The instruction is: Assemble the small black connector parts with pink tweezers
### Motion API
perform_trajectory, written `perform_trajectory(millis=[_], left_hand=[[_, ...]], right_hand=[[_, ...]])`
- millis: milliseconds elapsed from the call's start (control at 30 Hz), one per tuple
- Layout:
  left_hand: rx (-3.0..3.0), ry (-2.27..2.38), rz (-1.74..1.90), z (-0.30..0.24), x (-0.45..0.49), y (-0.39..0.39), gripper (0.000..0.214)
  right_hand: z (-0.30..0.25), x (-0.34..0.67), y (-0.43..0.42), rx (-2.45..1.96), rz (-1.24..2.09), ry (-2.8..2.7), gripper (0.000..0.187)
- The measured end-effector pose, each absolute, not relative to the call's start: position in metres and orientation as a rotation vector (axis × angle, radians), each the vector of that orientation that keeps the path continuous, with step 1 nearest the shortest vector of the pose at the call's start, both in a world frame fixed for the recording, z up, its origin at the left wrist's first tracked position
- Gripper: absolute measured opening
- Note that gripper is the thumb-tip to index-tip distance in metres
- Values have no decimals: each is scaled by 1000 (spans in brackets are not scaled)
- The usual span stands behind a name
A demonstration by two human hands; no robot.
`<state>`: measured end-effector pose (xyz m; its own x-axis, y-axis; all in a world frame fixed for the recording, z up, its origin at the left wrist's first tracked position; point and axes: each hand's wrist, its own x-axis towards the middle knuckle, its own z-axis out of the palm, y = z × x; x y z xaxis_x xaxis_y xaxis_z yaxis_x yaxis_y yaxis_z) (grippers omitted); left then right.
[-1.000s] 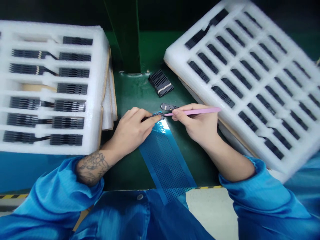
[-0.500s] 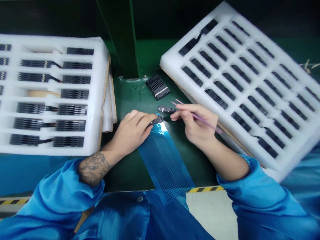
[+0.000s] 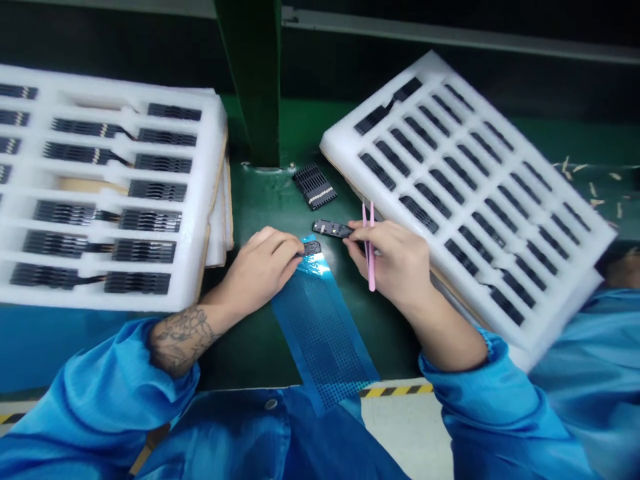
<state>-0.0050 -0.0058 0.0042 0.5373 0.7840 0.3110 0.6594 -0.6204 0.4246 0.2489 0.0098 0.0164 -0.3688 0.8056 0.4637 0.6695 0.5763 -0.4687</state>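
Note:
My left hand pinches a small black plastic part over the far end of a blue film strip dotted with rows of small holes. My right hand grips a longer black plastic part between thumb and fingertips. Pink tweezers stay tucked in that same hand, tips pointing away from me. Whether the two black parts are joined is not clear. Just beyond them, a bundle of similar black parts with a pale line across it lies on the green table.
White foam trays filled with black parts flank me: a left foam tray and an angled right foam tray, both stacked. A green post rises at the back. Another person's blue sleeve shows at far right, near pale scraps.
The tweezers have swung from slanting across my right hand to nearly upright. The black part in that hand now shows more fully. The camera view has shifted slightly.

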Motion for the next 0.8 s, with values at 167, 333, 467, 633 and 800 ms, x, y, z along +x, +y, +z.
perform_trajectory(millis=[167,333,467,633,800], left_hand=[[2584,1236,729,2,-5,-6,16],[2574,1258,677,3,-9,-7,21],[2532,1150,519,9,-16,-7,29],[2593,1106,515,6,-18,-4,34],[2749,1105,549,2,-14,-3,27]], right_hand=[[12,249,9,-1134,360,-2156,21],[13,243,0,-902,1014,-1782,38],[12,240,1,-946,1278,-1617,37],[16,237,3,-1088,1526,-1411,19],[18,234,2,-1076,1524,-1559,21]])
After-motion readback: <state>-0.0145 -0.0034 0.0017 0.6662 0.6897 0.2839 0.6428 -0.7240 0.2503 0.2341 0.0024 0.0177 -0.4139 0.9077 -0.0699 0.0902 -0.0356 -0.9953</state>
